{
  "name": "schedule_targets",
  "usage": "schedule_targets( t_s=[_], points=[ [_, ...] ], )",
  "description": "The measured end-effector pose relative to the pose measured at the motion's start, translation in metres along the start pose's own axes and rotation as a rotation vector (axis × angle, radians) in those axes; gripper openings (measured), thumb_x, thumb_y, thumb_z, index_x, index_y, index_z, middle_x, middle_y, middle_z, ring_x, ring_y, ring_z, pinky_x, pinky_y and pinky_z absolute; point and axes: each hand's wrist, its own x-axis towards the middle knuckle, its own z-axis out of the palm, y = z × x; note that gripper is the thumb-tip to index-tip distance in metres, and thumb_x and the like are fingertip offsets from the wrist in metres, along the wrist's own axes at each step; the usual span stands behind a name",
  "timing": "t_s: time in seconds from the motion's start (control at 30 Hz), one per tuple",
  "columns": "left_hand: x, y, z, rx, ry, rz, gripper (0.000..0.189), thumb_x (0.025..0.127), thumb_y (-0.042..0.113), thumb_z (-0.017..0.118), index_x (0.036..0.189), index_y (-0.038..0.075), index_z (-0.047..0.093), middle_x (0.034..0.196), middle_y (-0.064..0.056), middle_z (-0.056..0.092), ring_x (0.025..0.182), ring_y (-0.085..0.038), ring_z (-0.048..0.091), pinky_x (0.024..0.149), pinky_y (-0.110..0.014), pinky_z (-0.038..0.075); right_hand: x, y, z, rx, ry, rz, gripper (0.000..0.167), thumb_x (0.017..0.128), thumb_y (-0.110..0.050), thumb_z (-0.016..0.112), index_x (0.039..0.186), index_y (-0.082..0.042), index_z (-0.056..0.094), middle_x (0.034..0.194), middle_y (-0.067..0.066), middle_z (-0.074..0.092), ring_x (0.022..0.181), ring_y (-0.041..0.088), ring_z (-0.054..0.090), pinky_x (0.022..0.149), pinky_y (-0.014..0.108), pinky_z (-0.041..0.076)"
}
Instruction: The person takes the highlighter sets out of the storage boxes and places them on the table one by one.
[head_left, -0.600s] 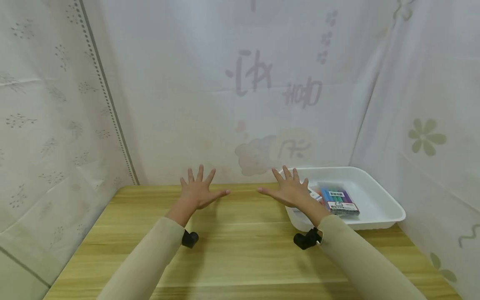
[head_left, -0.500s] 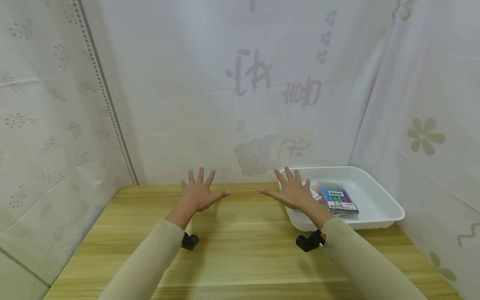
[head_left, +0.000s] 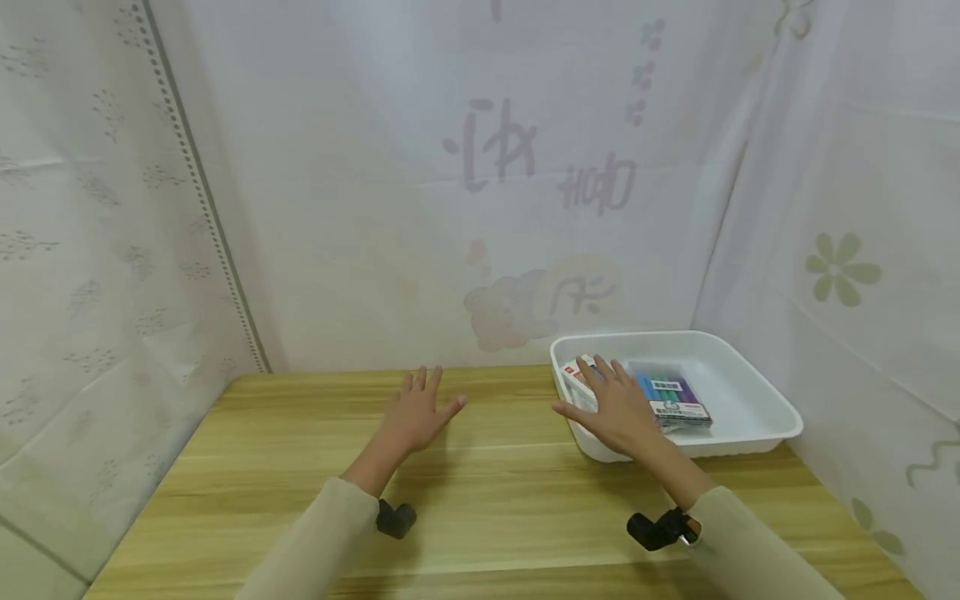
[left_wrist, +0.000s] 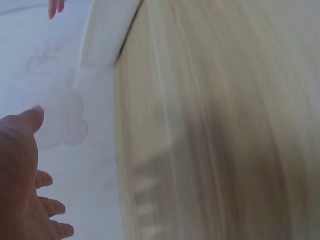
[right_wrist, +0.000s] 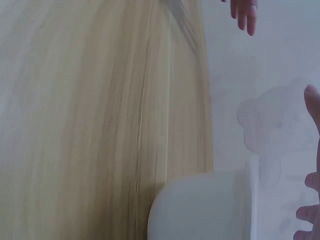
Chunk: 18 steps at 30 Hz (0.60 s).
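Note:
My left hand (head_left: pixel 414 417) hovers over the wooden table with its fingers spread, holding nothing. In the left wrist view its thumb and fingers (left_wrist: pixel 31 119) stand apart above the surface. My right hand (head_left: pixel 621 410) is held over the near left part of a white plastic tray (head_left: pixel 738 417), fingers extended and nothing in them. Inside the tray lies a clear pack of coloured pens (head_left: pixel 671 393), blue, green and purple. Left of it is a white box with a printed picture (head_left: pixel 576 377), partly covered by the right hand. The right wrist view shows the tray's wall (right_wrist: pixel 200 207).
The wooden table (head_left: pixel 480 533) runs back to a printed white cloth (head_left: pixel 360 208). More cloth hangs close on the left and right (head_left: pixel 847 358). The tray stands at the table's back right corner. A black wrist camera (head_left: pixel 654 530) sits under the right wrist.
Both hands have come lower and nearer, and the right hand has moved rightward over the tray. More of the white box shows. The view has shifted slightly.

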Motion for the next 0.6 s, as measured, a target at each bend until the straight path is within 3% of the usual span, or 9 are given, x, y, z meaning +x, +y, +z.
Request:
schedule_targets(
  t_s=[0.3, 0.6],
  points=[
    [-0.001, 0.025, 0.025, -0.261, 0.042, 0.067, 0.074, 0.105, 0.044, 0.048, 0.158, -0.003, 0.025, 0.163, -0.028, 0.029, 0.152, -0.046, 0.026, 0.122, -0.061, 0.027, -0.030, 0.042, -0.011, 0.137, 0.107, -0.014, 0.076, 0.098, -0.051, 0.057, 0.156, -0.006, 0.037, 0.162, 0.032, 0.026, 0.149, 0.057, 0.019, 0.114, 0.077, 0.020],
    [0.002, 0.054, 0.055, -0.460, 0.069, 0.058, 0.067, 0.106, 0.038, 0.050, 0.156, -0.001, 0.030, 0.160, -0.023, 0.037, 0.147, -0.042, 0.039, 0.119, -0.058, 0.035, -0.053, 0.082, -0.016, 0.169, 0.199, 0.034, 0.071, 0.102, -0.043, 0.055, 0.155, 0.000, 0.036, 0.160, 0.037, 0.024, 0.147, 0.061, 0.015, 0.114, 0.077, 0.015]
  ],
)
